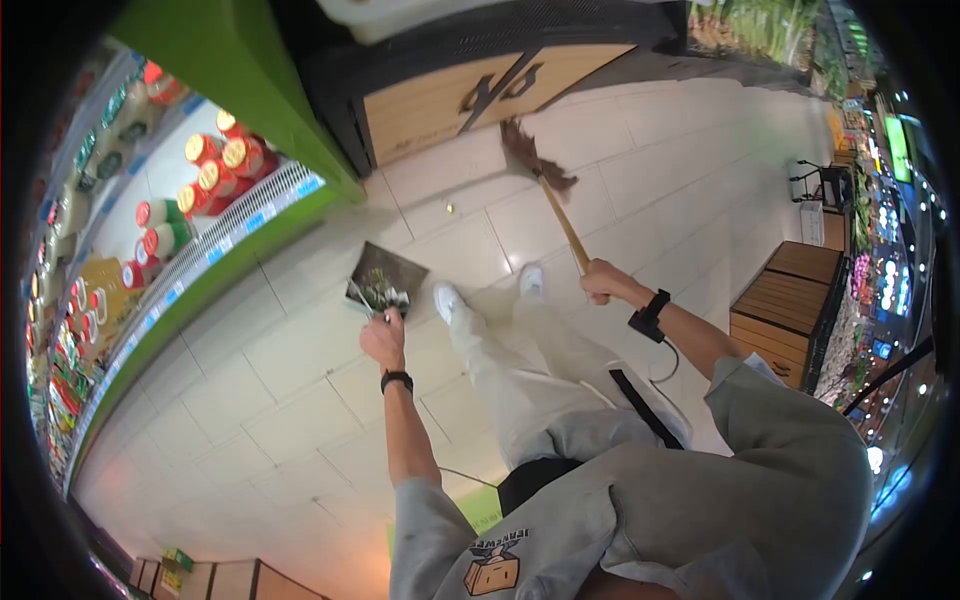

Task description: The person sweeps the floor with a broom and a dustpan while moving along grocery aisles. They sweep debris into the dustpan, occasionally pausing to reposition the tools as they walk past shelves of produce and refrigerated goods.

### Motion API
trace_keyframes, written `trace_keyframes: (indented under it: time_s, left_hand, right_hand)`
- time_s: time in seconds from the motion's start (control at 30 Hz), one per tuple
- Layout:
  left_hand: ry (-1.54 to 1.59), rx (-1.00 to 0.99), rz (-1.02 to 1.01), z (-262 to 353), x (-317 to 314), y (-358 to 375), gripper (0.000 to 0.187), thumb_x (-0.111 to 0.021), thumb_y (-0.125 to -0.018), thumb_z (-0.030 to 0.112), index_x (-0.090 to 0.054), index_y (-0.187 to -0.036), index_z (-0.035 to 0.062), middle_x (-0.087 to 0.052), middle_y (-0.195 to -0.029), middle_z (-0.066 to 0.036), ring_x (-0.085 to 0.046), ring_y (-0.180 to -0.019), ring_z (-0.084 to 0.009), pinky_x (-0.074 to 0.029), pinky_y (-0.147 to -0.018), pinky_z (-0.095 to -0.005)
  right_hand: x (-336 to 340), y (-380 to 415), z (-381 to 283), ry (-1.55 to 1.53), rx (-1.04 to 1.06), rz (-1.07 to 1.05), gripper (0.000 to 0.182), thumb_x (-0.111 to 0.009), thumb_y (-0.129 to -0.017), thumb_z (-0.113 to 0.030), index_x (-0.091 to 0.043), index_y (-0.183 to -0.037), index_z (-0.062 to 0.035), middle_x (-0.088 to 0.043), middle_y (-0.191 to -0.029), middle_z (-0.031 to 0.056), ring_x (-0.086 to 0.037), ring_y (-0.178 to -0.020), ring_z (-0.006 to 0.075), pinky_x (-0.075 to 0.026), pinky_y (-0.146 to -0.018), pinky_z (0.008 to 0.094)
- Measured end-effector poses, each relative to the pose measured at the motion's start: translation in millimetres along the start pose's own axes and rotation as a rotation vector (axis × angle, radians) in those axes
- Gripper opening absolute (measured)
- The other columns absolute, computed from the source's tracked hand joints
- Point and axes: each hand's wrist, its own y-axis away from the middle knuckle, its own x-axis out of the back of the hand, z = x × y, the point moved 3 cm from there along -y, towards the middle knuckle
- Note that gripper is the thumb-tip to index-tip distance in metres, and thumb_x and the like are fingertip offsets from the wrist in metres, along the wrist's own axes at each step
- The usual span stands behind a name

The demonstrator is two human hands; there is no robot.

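Note:
My left hand (384, 340) is closed round the handle of a dustpan (402, 268), which is low over or on the tiled floor to the left of my feet. Green scraps and other litter lie inside the pan. In my right hand (606, 282) is the wooden stick of a broom (566, 222), fingers wrapped round it. Its dark brown bristles (535, 158) point away from me, near the wooden cabinet doors. A small yellowish bit of litter (450, 208) lies on the floor between dustpan and bristles.
A green-framed shelf (290, 185) with red-capped bottles (222, 170) runs along the left. Ahead stands a dark cabinet with wooden doors (430, 105). To the right are a slatted wooden display stand (785, 300) and a black cart (825, 185). Pale tiles (300, 360) cover the floor.

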Motion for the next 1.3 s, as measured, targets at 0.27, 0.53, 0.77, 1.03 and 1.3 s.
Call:
trace_keyframes:
  time_s: [0.27, 0.53, 0.77, 1.03, 1.3]
  left_hand:
    - [0.032, -0.005, -0.067, 10, 2, -6, 0.035, -0.05, -0.071, 0.033, -0.066, -0.06, 0.0035, -0.058, -0.056, -0.02, -0.058, -0.053, -0.0348, -0.048, -0.052, -0.0405]
    - [0.012, 0.004, -0.143, 8, 1, -10, 0.038, -0.05, -0.074, 0.037, -0.067, -0.063, 0.0045, -0.057, -0.058, -0.02, -0.058, -0.055, -0.0369, -0.047, -0.053, -0.042]
    - [-0.057, -0.011, -0.101, 10, -4, -6, 0.036, -0.048, -0.072, 0.034, -0.067, -0.061, 0.0053, -0.059, -0.057, -0.017, -0.057, -0.051, -0.0334, -0.046, -0.049, -0.0404]
    - [-0.015, -0.023, -0.064, 6, -6, -9, 0.035, -0.05, -0.07, 0.035, -0.067, -0.059, 0.0069, -0.059, -0.057, -0.017, -0.059, -0.053, -0.0332, -0.048, -0.051, -0.0395]
    - [-0.011, -0.022, -0.026, 8, -8, -11, 0.034, -0.049, -0.072, 0.037, -0.067, -0.059, 0.0109, -0.059, -0.056, -0.016, -0.06, -0.055, -0.0318, -0.048, -0.05, -0.0394]
  right_hand:
    - [-113, 66, 7, 0.069, 0.115, -0.091, 0.026, -0.055, -0.065, -0.002, -0.044, -0.082, 0.0147, -0.057, -0.061, 0.0249, -0.06, -0.046, 0.0286, -0.046, -0.038, 0.0378]
    - [-64, 108, 18, 0.159, 0.099, -0.27, 0.027, -0.05, -0.069, -0.003, -0.043, -0.091, 0.0094, -0.054, -0.059, 0.0173, -0.054, -0.039, 0.0231, -0.041, -0.032, 0.035]
    - [-72, 134, 19, 0.121, 0.129, -0.197, 0.021, -0.044, -0.069, -0.002, -0.044, -0.089, 0.003, -0.051, -0.054, 0.0129, -0.051, -0.037, 0.0202, -0.04, -0.034, 0.0336]
    - [-95, 122, -11, 0.034, 0.044, -0.485, 0.015, -0.046, -0.069, -0.003, -0.045, -0.084, -0.0001, -0.046, -0.049, 0.0082, -0.048, -0.036, 0.0165, -0.036, -0.032, 0.0307]
    - [-45, 140, -24, 0.046, -0.025, -0.453, 0.012, -0.045, -0.073, -0.002, -0.043, -0.085, -0.0031, -0.036, -0.047, 0.0006, -0.036, -0.031, 0.0094, -0.029, -0.028, 0.0253]
